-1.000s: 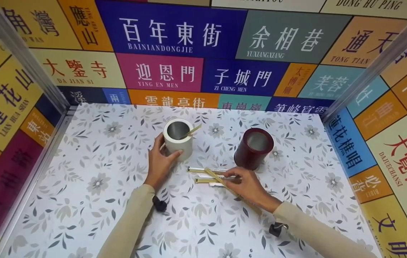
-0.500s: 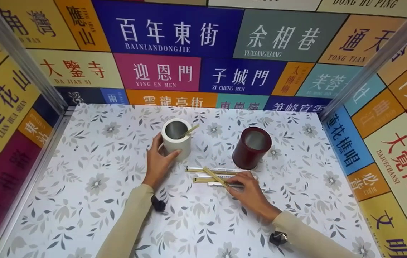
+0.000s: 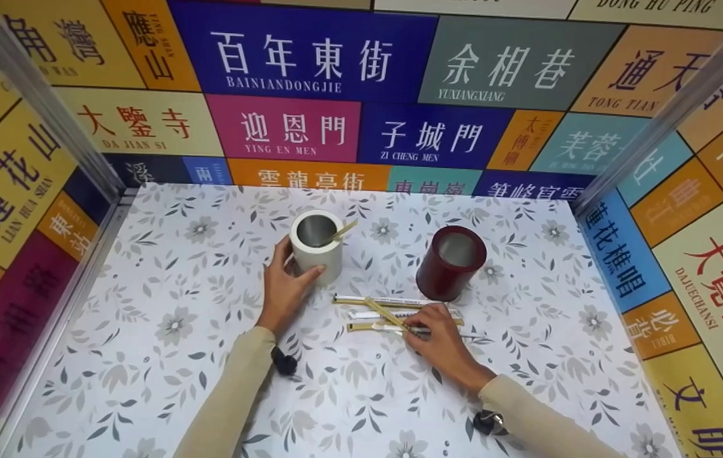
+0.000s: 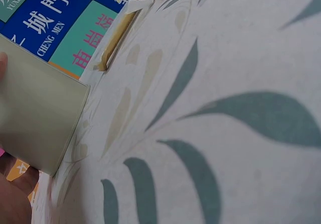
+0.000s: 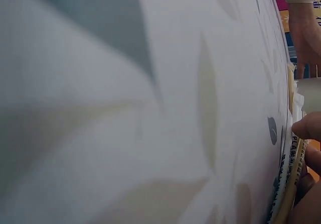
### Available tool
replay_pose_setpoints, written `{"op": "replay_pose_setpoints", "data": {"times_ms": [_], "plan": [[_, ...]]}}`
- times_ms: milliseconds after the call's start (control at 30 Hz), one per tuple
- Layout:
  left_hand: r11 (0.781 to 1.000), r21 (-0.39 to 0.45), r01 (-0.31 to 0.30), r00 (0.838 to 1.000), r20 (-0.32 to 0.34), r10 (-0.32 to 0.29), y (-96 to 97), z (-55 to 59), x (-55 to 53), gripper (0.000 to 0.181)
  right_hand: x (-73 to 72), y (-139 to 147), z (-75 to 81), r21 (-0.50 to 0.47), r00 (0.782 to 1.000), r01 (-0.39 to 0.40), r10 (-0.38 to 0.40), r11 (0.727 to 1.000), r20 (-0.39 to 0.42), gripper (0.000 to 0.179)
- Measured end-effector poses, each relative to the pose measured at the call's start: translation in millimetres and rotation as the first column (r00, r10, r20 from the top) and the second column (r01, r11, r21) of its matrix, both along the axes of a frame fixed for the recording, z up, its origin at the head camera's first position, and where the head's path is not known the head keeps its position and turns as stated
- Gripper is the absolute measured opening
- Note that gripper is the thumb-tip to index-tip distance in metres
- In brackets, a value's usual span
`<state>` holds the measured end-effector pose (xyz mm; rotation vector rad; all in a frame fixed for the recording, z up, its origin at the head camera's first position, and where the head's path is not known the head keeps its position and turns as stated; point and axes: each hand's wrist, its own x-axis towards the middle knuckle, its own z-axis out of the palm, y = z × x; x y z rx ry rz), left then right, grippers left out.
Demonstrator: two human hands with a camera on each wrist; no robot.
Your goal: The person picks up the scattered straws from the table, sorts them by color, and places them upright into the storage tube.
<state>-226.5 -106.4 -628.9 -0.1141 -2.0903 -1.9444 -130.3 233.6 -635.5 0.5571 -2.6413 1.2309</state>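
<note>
Left hand (image 3: 288,286) curls round the lower side of a white canister (image 3: 325,262), thumb on the near wall, fingers at the far left side, spread to about its width. Canister is a smooth, matte upright cylinder, thick pale rim, grey metallic-looking inside; one thin tan straw (image 3: 343,231) leans out over the rim, away from the grip.

Right hand (image 3: 444,337) pinches a slanted tan straw (image 3: 386,313), thumb and fingertips nearly together; straw is slim, stiff-looking, runs from the fingertips toward the left hand, crossing over the far straw. Far straw (image 3: 347,299) and near straw (image 3: 358,328) lie roughly parallel on the table, just left of the right fingertips and partly under that hand, tan with dark ends, in crinkly white wrappers. Right wrist view shows black print on a wrapper (image 5: 286,171) at the fingers.

Dark red canister (image 3: 440,273) stands upright just beyond the right hand, apart from it; glossy cylinder, round rim, metallic-looking inside.

Under both grips: white tablecloth (image 3: 310,407), grey and beige leaf-and-flower print. Beige sleeves (image 3: 227,388) behind both hands.
</note>
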Motion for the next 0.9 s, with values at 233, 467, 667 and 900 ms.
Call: {"op": "replay_pose_setpoints", "data": {"times_ms": [233, 467, 667, 900], "plan": [[1.000, -0.006, -0.002, 1.000, -0.004, 0.002, -0.7, -2.2, -0.6, 0.095, -0.5, -1.1, 7.9, -0.024, 0.999, 0.009, -0.008, 1.000, 0.047, 0.016], [1.000, -0.020, 0.000, 1.000, -0.026, 0.000, -2.2, -3.6, -1.4, 0.093, -2.9, -3.5, 25.5, -0.119, 0.997, 0.015, -0.007, 0.993, 0.074, 0.015], [1.000, -0.019, -0.009, 0.999, -0.032, 0.008, -1.3, -2.0, -1.9, 0.091, -8.4, -9.5, 48.7, -0.198, 0.994, 0.019, 0.002, 0.980, 0.109, 0.018], [1.000, 0.005, -0.015, 1.000, 0.023, 0.015, 3.6, 3.6, 1.2, 0.093, -17.8, -18.6, 74.7, -0.266, 0.986, 0.009, 0.036, 0.964, 0.164, 0.016]]}}
